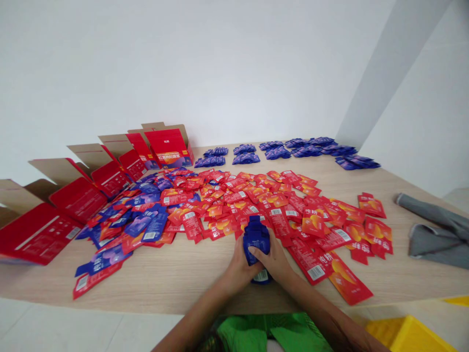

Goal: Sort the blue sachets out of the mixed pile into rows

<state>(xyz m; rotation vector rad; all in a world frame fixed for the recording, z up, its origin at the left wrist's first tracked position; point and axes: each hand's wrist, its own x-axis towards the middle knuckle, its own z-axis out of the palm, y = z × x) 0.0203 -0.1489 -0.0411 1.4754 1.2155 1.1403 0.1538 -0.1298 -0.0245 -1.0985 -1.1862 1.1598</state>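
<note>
Nearest, green cloth (256, 332) shows below the worktop (164, 278). At its near edge the left hand (239, 266) and right hand (276, 261) have fingers clamped on a blue packet stack (256, 237), just before scattered red packets (315, 225).

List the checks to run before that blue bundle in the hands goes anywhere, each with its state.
1. Grip: left hand and right hand both hold the blue bundle, one from each side: ok.
2. Bundle edges squared: cannot tell, fingers cover them.
3. Support: bundle is over the table, inside its near edge: ok.
4. Space around it: red sachets crowd its far side: not ok.
5. Containers: red boxes at left stand open, flaps up: ok.
</note>
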